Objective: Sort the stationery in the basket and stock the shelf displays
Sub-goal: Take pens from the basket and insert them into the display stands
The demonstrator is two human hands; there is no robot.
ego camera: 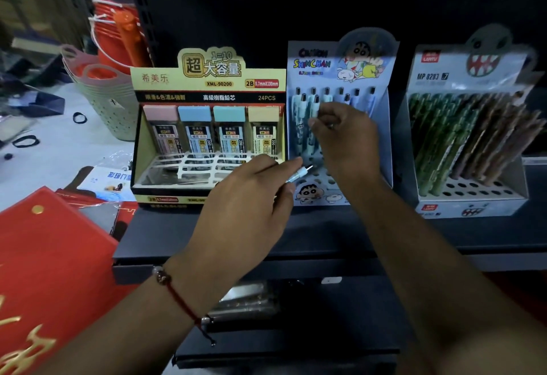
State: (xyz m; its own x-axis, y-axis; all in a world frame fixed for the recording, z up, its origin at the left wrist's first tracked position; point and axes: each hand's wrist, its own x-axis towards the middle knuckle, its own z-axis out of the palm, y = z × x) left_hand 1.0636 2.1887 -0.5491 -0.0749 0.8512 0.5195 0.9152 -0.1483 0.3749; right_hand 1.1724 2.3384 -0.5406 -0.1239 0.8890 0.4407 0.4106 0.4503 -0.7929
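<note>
In the head view the left hand (pixel 248 200) pinches a pale blue pencil (pixel 300 174) at six o'clock, its tip over the holes of the cartoon display (pixel 384 126), while at one o'clock the right hand (pixel 346 134) pinches another pencil (pixel 314 108) standing in that display.

Bare forearms, no sleeves; red cord bracelet (pixel 177 297) with beads on left wrist.

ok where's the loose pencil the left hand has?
Head view, centre: the pencil is pinched by the left hand, just before the Shin-chan display box, under the right hand.
</note>
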